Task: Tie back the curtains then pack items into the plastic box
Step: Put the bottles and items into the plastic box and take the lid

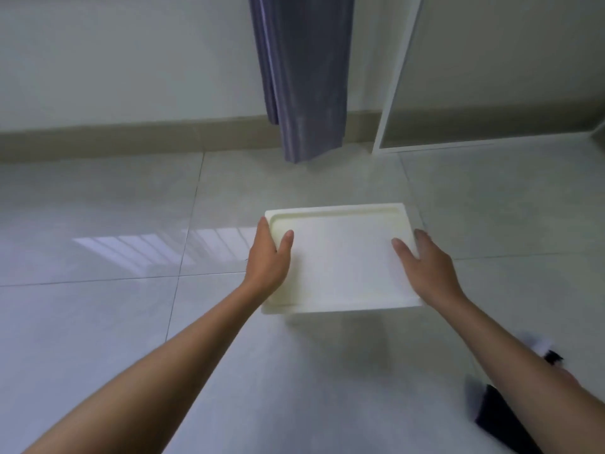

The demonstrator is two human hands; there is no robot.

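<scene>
A white plastic box with its flat lid (340, 257) is held above the tiled floor in the middle of the view. My left hand (268, 257) grips its left edge, thumb on top of the lid and fingers round the side. My right hand (425, 267) grips the right edge the same way, thumb lying on the lid. The box's contents are hidden under the lid. A grey curtain (304, 77) hangs gathered in a narrow bunch against the far wall, its hem just above the floor.
Pale glossy floor tiles (131, 322) spread all around. A white-framed panel (389, 93) stands at the right beside the curtain. A beige skirting board (131, 132) runs along the wall. Dark and white blurred shapes (501, 417) lie at the lower right under my right arm.
</scene>
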